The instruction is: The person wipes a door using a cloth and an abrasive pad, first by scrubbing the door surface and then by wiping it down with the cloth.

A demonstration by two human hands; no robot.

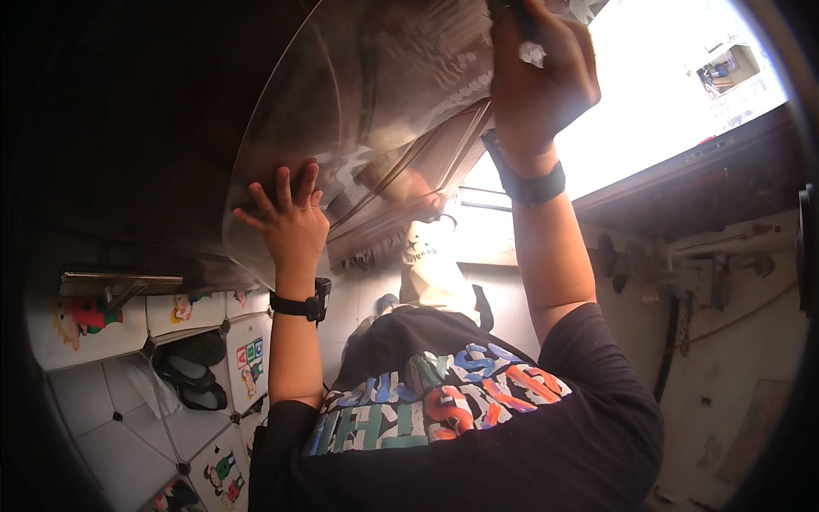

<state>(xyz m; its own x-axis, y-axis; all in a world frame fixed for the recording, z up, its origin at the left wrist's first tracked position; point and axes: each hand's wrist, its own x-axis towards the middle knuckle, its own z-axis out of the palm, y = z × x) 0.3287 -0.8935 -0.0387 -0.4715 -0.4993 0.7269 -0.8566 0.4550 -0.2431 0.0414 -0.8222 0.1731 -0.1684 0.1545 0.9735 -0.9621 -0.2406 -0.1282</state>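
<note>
My left hand (291,224) rests with spread fingers on a large clear sheet (288,121), plastic or glass, which has a curved-looking edge. Whitish streaks and wavy marks run over the sheet's upper part. Higher up, at the sheet's right side, my right hand (544,83) is raised and blurred. Its fingers are curled around a dark object (512,11), mostly hidden and cut off by the top of the picture. A small whitish patch shows on that hand. Behind the sheet appears a brown panelled surface (441,153). Both wrists wear black bands.
A metal lever handle (121,281) juts from a dark surface at left. Below it are white tiles (121,441) with cartoon figures and dark shoes (195,371). Cream cloth (429,275) bearing writing hangs before me. A dark ledge (704,160) borders a bright opening at right.
</note>
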